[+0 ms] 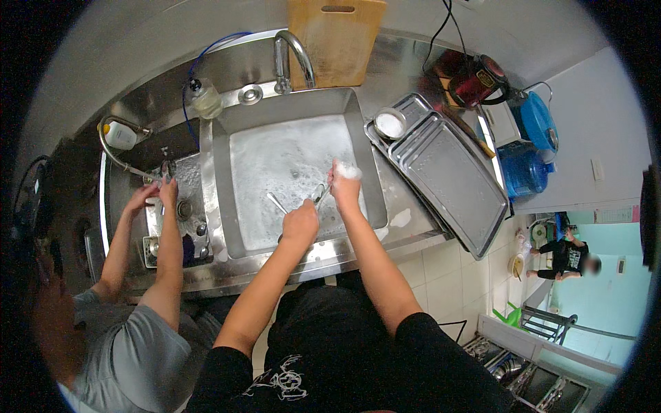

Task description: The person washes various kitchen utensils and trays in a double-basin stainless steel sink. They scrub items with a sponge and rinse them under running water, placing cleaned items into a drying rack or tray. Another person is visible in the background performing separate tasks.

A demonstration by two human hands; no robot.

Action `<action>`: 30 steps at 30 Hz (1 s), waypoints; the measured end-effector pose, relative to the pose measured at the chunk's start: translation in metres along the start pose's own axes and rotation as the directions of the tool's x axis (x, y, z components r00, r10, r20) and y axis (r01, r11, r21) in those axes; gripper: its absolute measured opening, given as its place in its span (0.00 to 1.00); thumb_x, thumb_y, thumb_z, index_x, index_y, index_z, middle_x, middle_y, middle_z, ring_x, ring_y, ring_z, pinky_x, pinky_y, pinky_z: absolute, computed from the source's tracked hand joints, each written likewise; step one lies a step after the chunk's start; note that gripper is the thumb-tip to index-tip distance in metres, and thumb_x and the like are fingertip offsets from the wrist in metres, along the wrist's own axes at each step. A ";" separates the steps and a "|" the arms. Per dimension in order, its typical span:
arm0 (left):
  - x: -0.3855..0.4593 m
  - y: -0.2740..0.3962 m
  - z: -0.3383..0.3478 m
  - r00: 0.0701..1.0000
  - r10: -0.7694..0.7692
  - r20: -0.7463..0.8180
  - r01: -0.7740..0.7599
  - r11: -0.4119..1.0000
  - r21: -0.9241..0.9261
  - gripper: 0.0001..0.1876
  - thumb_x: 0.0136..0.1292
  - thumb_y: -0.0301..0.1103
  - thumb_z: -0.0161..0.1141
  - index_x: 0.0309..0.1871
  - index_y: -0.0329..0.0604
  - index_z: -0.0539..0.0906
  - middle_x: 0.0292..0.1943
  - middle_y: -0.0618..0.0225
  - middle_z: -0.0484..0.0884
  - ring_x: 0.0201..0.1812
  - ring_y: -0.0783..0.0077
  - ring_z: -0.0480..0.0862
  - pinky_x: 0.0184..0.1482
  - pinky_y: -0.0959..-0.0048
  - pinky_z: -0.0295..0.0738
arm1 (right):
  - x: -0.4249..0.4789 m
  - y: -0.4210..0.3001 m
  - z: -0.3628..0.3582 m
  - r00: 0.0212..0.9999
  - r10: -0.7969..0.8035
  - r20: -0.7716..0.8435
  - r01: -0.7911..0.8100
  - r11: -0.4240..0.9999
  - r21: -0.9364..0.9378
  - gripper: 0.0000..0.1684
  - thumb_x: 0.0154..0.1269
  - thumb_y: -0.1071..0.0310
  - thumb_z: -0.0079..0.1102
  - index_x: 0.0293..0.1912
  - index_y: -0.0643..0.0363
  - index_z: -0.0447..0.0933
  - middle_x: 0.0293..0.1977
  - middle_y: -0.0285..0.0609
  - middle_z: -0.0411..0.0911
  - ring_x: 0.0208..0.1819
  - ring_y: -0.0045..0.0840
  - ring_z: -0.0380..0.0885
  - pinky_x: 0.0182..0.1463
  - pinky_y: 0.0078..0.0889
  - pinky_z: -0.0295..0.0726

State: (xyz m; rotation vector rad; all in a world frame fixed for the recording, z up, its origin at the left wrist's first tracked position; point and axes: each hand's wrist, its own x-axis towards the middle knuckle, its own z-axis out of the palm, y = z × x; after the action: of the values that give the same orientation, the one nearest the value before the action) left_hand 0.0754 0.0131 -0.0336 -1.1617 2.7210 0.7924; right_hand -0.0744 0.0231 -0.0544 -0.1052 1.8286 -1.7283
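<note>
My left hand [301, 225] is closed around metal utensils over the suds. One spoon-like piece [277, 203] sticks out to its upper left, and another metal utensil [321, 195] points from it towards my right hand. My right hand [345, 188] is beside that utensil's end, fingers curled, with white foam on its back. What its fingers hold, if anything, is hidden. Both hands are above the large stainless steel sink basin [223, 206], which holds soapy water [289, 149].
A co-worker's hands [155, 196] hold dark metal utensils under a running tap [111, 149] in the left basin. Metal trays [449, 175] with a small bowl [390, 124] lie right. A wooden board [335, 46] leans behind the faucet [283, 62]. Another person [565, 258] stands far right.
</note>
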 end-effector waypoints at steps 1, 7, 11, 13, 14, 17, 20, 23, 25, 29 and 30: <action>0.000 0.000 -0.001 1.000 0.006 0.007 -0.007 1.000 0.019 0.09 0.65 0.28 0.48 0.41 0.32 0.75 0.31 0.46 0.86 0.35 0.46 0.87 0.40 0.54 0.82 | -0.002 -0.006 0.003 1.000 -0.008 -0.010 0.008 1.000 -0.015 0.19 0.67 0.58 0.61 0.25 0.61 0.74 0.17 0.35 0.72 0.15 0.20 0.69 0.16 0.24 0.65; -0.002 -0.003 0.009 0.998 0.042 0.042 -0.046 0.995 0.091 0.09 0.65 0.29 0.48 0.41 0.32 0.75 0.31 0.47 0.86 0.34 0.47 0.88 0.40 0.54 0.82 | -0.004 0.011 -0.002 0.966 0.034 -0.255 0.030 0.969 0.243 0.15 0.69 0.59 0.57 0.29 0.58 0.74 0.16 0.34 0.72 0.14 0.18 0.70 0.16 0.22 0.65; -0.005 -0.009 0.018 0.998 -0.004 0.057 0.002 0.999 0.034 0.10 0.64 0.29 0.48 0.41 0.32 0.75 0.32 0.44 0.85 0.35 0.45 0.87 0.40 0.52 0.81 | -0.019 0.027 -0.007 0.997 -0.002 0.080 0.004 1.000 -0.019 0.10 0.67 0.64 0.55 0.31 0.58 0.76 0.19 0.38 0.77 0.15 0.20 0.71 0.17 0.25 0.67; -0.005 -0.010 0.018 0.997 -0.021 0.073 0.020 1.000 0.020 0.11 0.65 0.30 0.48 0.42 0.31 0.75 0.33 0.42 0.85 0.36 0.44 0.87 0.41 0.51 0.80 | -0.026 0.039 -0.003 0.988 -0.088 0.130 0.111 0.976 -0.185 0.08 0.66 0.66 0.55 0.33 0.59 0.77 0.20 0.39 0.78 0.15 0.20 0.71 0.17 0.25 0.67; -0.003 -0.010 0.019 0.996 -0.028 0.088 0.025 0.999 0.034 0.12 0.65 0.31 0.47 0.43 0.31 0.75 0.33 0.42 0.85 0.37 0.44 0.87 0.43 0.51 0.80 | -0.028 0.043 -0.007 0.969 0.037 0.243 0.011 0.981 -0.194 0.07 0.65 0.68 0.54 0.33 0.60 0.78 0.21 0.38 0.78 0.16 0.20 0.73 0.18 0.25 0.68; -0.001 -0.017 0.017 0.985 -0.043 0.168 0.044 0.999 -0.003 0.14 0.67 0.34 0.48 0.46 0.33 0.77 0.39 0.43 0.85 0.43 0.46 0.86 0.47 0.52 0.79 | -0.043 0.062 -0.004 0.952 0.058 0.301 -0.023 0.993 -0.118 0.12 0.68 0.64 0.53 0.32 0.60 0.79 0.21 0.38 0.79 0.20 0.22 0.76 0.23 0.29 0.73; 0.004 -0.034 0.024 0.974 -0.071 0.216 0.108 0.981 -0.162 0.17 0.69 0.39 0.49 0.50 0.34 0.77 0.45 0.42 0.83 0.48 0.45 0.84 0.51 0.51 0.77 | -0.044 0.059 0.000 0.938 -0.010 0.347 0.006 1.000 0.013 0.19 0.72 0.55 0.53 0.29 0.57 0.75 0.19 0.34 0.74 0.15 0.17 0.69 0.17 0.24 0.64; 0.012 -0.068 0.044 0.984 -0.075 0.162 0.115 0.961 -0.250 0.20 0.69 0.45 0.52 0.48 0.34 0.77 0.40 0.47 0.84 0.41 0.51 0.85 0.44 0.56 0.79 | -0.031 0.035 -0.002 0.964 0.001 0.266 -0.030 0.994 0.107 0.25 0.73 0.48 0.51 0.27 0.56 0.74 0.17 0.34 0.72 0.14 0.17 0.68 0.16 0.24 0.62; 0.015 -0.076 0.045 0.971 -0.132 0.197 0.216 0.839 -0.500 0.19 0.69 0.47 0.55 0.44 0.37 0.76 0.34 0.55 0.83 0.34 0.60 0.84 0.34 0.63 0.79 | -0.016 0.020 -0.010 0.970 0.026 0.240 -0.040 0.998 0.053 0.27 0.73 0.44 0.49 0.26 0.56 0.73 0.15 0.34 0.72 0.14 0.17 0.68 0.15 0.24 0.61; 0.008 -0.062 0.019 0.954 -0.085 0.287 0.292 0.054 -0.955 0.16 0.67 0.49 0.62 0.34 0.49 0.72 0.22 0.77 0.69 0.21 0.84 0.70 0.17 0.83 0.64 | -0.009 0.016 -0.019 0.951 -0.016 0.308 0.167 0.866 -0.472 0.22 0.71 0.50 0.52 0.27 0.55 0.76 0.19 0.44 0.76 0.17 0.31 0.74 0.19 0.35 0.68; 0.014 -0.054 0.014 0.954 -0.057 0.296 0.292 -0.060 -0.954 0.16 0.66 0.49 0.62 0.34 0.50 0.72 0.22 0.78 0.69 0.20 0.84 0.69 0.17 0.83 0.64 | -0.009 0.031 -0.019 0.934 -0.108 0.340 0.312 0.711 -0.630 0.19 0.69 0.52 0.53 0.28 0.56 0.76 0.21 0.47 0.78 0.20 0.35 0.77 0.21 0.39 0.71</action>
State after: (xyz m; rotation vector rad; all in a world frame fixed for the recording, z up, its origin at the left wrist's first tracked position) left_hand 0.1011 -0.0205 -0.0728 -1.3078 1.2672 2.8951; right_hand -0.0651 0.0481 -0.0810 -0.8508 2.1924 -1.0051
